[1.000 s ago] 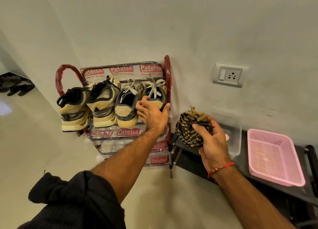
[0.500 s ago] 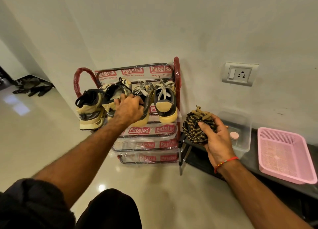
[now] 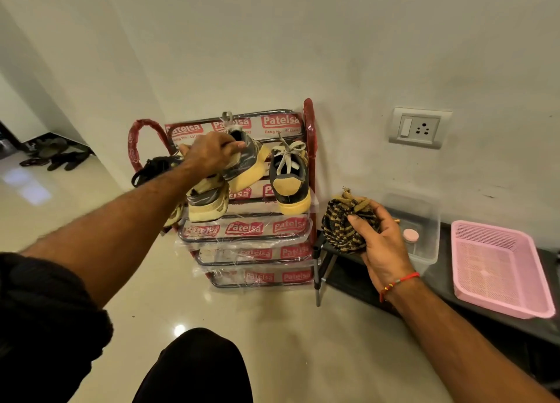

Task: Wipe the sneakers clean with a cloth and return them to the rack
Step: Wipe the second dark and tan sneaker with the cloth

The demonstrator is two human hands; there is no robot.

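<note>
The person's left hand is bare, with no ring or band showing on it. The left forearm is uncovered up to a black sleeve bunched in thick folds near the elbow; its fabric looks dark and slightly ribbed. The right hand is bare too, and a thin red thread bracelet with a few small yellow and dark beads circles the wrist. The right forearm is bare to the picture's edge. Low in the middle a knee in black trousers shows, plain and unmarked.
</note>
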